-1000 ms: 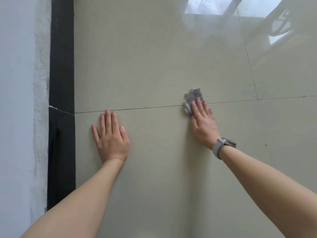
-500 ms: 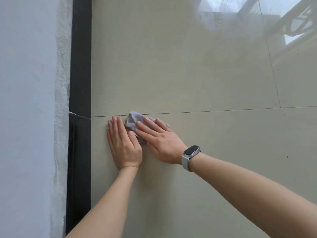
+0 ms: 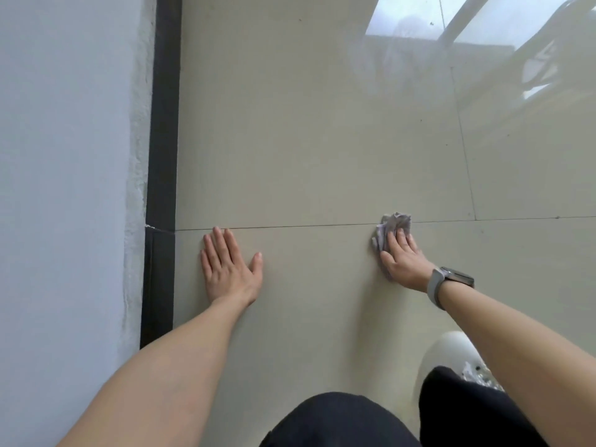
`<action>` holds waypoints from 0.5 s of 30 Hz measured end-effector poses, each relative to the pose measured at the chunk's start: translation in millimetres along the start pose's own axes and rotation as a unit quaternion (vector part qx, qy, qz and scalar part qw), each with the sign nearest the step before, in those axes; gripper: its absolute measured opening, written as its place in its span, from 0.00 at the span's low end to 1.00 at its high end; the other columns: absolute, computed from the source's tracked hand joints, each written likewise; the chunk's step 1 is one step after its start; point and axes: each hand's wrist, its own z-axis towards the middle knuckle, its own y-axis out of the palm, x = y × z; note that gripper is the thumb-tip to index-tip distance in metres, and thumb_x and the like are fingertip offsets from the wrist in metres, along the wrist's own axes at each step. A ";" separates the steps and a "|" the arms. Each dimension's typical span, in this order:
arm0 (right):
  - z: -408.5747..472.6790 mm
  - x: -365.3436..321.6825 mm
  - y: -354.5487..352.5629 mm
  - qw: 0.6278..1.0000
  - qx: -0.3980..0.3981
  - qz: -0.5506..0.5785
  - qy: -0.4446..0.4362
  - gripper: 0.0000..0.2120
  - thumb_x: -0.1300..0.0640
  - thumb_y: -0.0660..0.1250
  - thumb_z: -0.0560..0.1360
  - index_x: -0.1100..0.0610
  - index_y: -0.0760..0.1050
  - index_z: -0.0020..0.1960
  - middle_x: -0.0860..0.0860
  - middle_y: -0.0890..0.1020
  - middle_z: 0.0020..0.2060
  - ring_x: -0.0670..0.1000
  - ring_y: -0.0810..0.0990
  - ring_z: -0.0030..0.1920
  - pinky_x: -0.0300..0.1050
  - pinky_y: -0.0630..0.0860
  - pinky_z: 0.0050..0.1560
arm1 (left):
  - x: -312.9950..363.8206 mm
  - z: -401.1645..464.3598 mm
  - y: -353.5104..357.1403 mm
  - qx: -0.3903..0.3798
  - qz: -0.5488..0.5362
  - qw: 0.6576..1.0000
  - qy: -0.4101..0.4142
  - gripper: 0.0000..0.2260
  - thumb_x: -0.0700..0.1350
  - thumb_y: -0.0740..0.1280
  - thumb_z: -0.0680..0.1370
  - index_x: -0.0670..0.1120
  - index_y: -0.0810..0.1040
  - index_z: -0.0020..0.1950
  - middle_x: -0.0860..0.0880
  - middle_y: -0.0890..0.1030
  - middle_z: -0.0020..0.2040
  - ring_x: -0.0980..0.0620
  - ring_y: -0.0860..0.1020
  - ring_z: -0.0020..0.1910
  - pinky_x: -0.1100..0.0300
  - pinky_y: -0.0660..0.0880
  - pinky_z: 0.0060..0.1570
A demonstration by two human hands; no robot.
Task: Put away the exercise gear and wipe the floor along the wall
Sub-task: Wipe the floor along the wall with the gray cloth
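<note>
My right hand (image 3: 401, 258) presses a crumpled grey cloth (image 3: 392, 229) flat against the beige tiled floor (image 3: 306, 140), right at a grout line. The cloth pokes out past my fingertips; the rest is hidden under my palm. A grey smartwatch sits on that wrist. My left hand (image 3: 227, 267) lies flat on the floor with fingers spread, holding nothing, a short way from the black skirting (image 3: 163, 156) at the foot of the white wall (image 3: 64, 156). No exercise gear is in view.
My knees in dark trousers (image 3: 338, 421) and a white shoe (image 3: 451, 353) fill the bottom right. The glossy tiles reflect a window and furniture at the top right. The wall and skirting run along the left side.
My right hand has swept the cloth to the right along the grout line, away from my left hand and the skirting. The left hand stays flat in place. The view now includes my knees.
</note>
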 end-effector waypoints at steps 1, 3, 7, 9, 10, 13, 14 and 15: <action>7.5 5.4 -10.3 0.999 0.024 0.020 0.032 0.29 0.51 0.47 0.80 0.61 0.41 0.75 0.60 0.43 0.75 0.57 0.40 0.75 0.52 0.41 0.75 | 0.9 -0.2 -2.4 -0.012 0.006 1.000 -0.005 0.34 0.58 0.49 0.79 0.40 0.36 0.74 0.42 0.36 0.75 0.44 0.35 0.74 0.50 0.36 0.73; 24.7 17.3 -34.7 0.985 0.082 0.077 0.128 0.29 0.49 0.47 0.80 0.62 0.43 0.75 0.59 0.45 0.75 0.57 0.42 0.75 0.53 0.42 0.74 | 1.5 1.0 -5.5 -0.034 0.015 0.999 -0.012 0.34 0.58 0.48 0.79 0.40 0.35 0.74 0.42 0.34 0.75 0.44 0.34 0.74 0.50 0.34 0.72; 67.1 13.4 -52.9 0.954 0.215 0.123 0.170 0.31 0.48 0.49 0.80 0.62 0.41 0.75 0.60 0.43 0.75 0.59 0.40 0.75 0.53 0.39 0.74 | 4.4 8.1 -3.7 -0.048 0.028 0.998 -0.026 0.34 0.58 0.48 0.80 0.40 0.33 0.73 0.42 0.33 0.75 0.44 0.32 0.73 0.51 0.33 0.71; 83.6 -14.0 -49.9 0.960 0.247 0.091 0.090 0.30 0.50 0.50 0.80 0.62 0.41 0.75 0.60 0.42 0.75 0.58 0.38 0.75 0.53 0.37 0.73 | 7.1 7.0 -4.1 -0.044 0.033 0.998 -0.034 0.34 0.58 0.48 0.80 0.40 0.33 0.73 0.42 0.33 0.75 0.44 0.32 0.73 0.51 0.34 0.71; 88.6 -31.5 -45.9 0.967 0.246 0.064 0.028 0.30 0.51 0.49 0.80 0.61 0.40 0.75 0.58 0.41 0.75 0.57 0.37 0.75 0.52 0.35 0.73 | 9.2 5.8 -5.6 -0.042 0.028 0.998 -0.037 0.34 0.58 0.49 0.80 0.40 0.34 0.73 0.42 0.33 0.75 0.44 0.33 0.74 0.51 0.34 0.72; 89.0 -96.3 -23.1 0.946 0.183 -0.023 -0.266 0.29 0.47 0.39 0.77 0.56 0.42 0.75 0.54 0.42 0.76 0.52 0.37 0.75 0.50 0.33 0.73 | 15.6 4.4 -16.3 -0.030 -0.005 0.998 -0.048 0.33 0.55 0.54 0.79 0.40 0.41 0.75 0.43 0.39 0.77 0.46 0.37 0.75 0.53 0.38 0.73; 84.0 -114.9 -12.1 0.919 0.147 -0.057 -0.362 0.30 0.46 0.37 0.75 0.56 0.44 0.75 0.53 0.44 0.76 0.52 0.39 0.75 0.50 0.34 0.74 | 18.4 5.4 -23.1 -0.024 -0.019 0.998 -0.055 0.32 0.53 0.56 0.79 0.40 0.45 0.75 0.44 0.43 0.77 0.46 0.40 0.76 0.53 0.41 0.73; 79.5 -127.8 -3.3 0.889 0.120 -0.092 -0.433 0.32 0.47 0.36 0.74 0.56 0.47 0.75 0.53 0.48 0.76 0.54 0.42 0.76 0.50 0.35 0.74 | 20.7 7.6 -31.1 -0.017 -0.032 0.997 -0.063 0.29 0.50 0.57 0.79 0.40 0.49 0.75 0.44 0.47 0.77 0.46 0.44 0.76 0.54 0.44 0.74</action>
